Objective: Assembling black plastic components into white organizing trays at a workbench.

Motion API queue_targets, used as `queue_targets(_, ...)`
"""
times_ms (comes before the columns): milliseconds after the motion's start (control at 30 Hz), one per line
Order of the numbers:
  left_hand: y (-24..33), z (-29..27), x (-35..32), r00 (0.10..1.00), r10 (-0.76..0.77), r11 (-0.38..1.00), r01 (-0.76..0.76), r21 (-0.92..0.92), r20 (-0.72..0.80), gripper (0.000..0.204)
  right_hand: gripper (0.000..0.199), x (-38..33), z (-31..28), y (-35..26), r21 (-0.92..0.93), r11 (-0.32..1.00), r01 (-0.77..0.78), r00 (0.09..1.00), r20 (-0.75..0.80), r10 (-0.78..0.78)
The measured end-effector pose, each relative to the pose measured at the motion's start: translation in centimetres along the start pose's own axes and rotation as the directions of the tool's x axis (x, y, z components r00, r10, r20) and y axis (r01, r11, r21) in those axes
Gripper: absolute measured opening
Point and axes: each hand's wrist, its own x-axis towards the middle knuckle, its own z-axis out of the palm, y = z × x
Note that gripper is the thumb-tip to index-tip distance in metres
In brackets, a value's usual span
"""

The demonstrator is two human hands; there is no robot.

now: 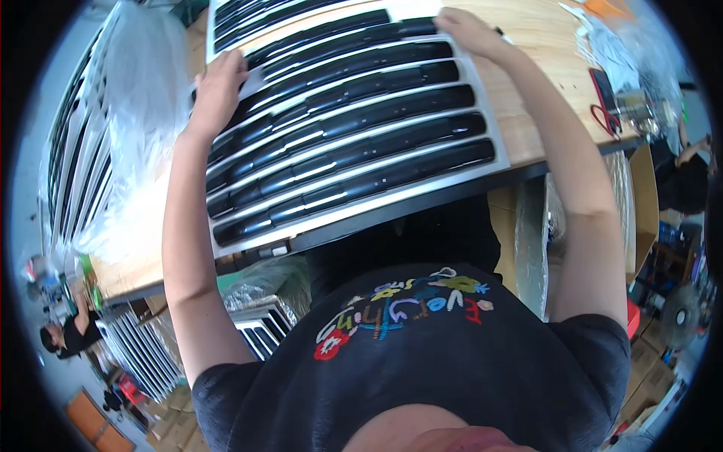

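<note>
A white tray [493,154] on the table holds several long, glossy black curved strips [361,181] in parallel rows. Over its far rows, my right hand [468,34] closes on the right end of one black strip [339,47]. My left hand [218,90] is at the tray's left side, fingers curled in a pinch near that strip's other end. A small whitish, see-through piece [253,78] shows beside the left fingertips. What exactly the left fingers grip is partly hidden.
Behind lies another tray of black strips [263,19]. Clear plastic wrap [143,90] covers a stack of strips at left. Red-handled scissors [605,119] and a dark phone-like object [601,87] lie at the right. An open cardboard box [642,203] stands below the table's right edge. Other people work nearby.
</note>
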Motion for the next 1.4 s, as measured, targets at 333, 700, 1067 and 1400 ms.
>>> queue_targets(333,13.4,-2.7,-3.5,0.809,-0.565,-0.07,0.151,-0.986,0.164,0.023,0.016,-5.8,-5.5,4.2,-0.491,0.871,0.005,0.919,-0.342,-0.198)
queue_targets(700,23.4,-0.5,-5.0,0.913,-0.396,-0.364,-0.058,-0.929,0.098,0.027,0.016,-19.0,1.1,-17.4,0.389,0.864,0.318,0.93,-0.304,-0.206)
queue_targets(1067,24.0,-2.8,-6.2,0.932,-0.35,-0.268,-0.008,-0.964,0.09,0.022,0.02,-22.1,-0.1,-19.4,0.29,0.908,0.303,0.944,-0.22,-0.245)
queue_targets(1400,23.4,-3.4,-6.9,0.96,-0.277,-0.02,-0.04,-0.999,-0.033,0.022,0.019,-22.0,0.9,-20.3,0.4,0.879,0.261,0.963,-0.048,-0.265)
